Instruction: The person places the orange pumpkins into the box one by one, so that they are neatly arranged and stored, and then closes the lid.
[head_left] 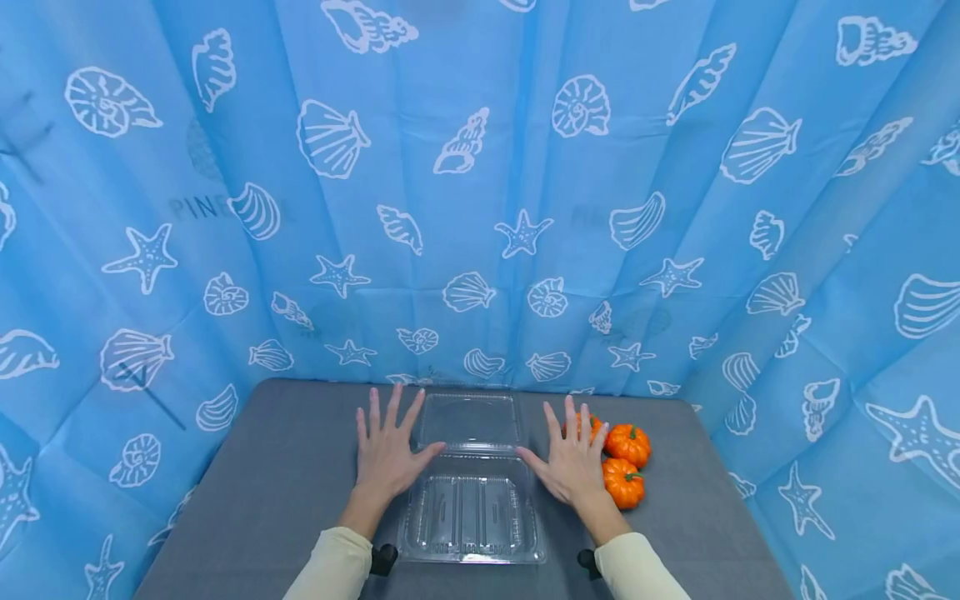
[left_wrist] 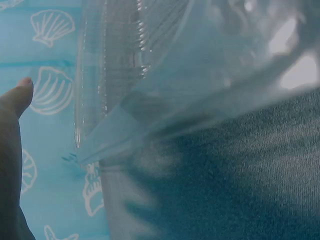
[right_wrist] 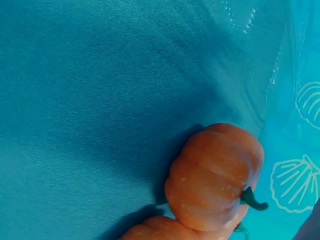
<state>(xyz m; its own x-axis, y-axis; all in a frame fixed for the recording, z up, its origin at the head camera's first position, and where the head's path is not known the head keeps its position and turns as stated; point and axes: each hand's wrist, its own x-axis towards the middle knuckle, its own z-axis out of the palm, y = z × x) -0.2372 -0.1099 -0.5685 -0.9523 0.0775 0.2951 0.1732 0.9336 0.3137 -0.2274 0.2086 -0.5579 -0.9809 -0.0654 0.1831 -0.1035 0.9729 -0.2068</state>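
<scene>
A clear plastic clamshell container [head_left: 472, 508] lies opened out on the grey table, its lid [head_left: 471, 421] folded back toward the curtain. My left hand [head_left: 388, 454] is spread beside its left edge, fingers straight and holding nothing. On the other side my right hand [head_left: 573, 462] is spread the same way, also holding nothing. Several small orange pumpkins [head_left: 628, 446] with green stems sit just right of that hand, which partly hides one of them. In the right wrist view a pumpkin [right_wrist: 215, 175] shows close up; the left wrist view shows the clear plastic [left_wrist: 125, 65] and one finger.
A grey cloth-covered table [head_left: 300, 467] stretches out to both sides of the container. Behind and around it hangs a blue curtain [head_left: 420, 333] printed with white shells and starfish, meeting the table's far edge.
</scene>
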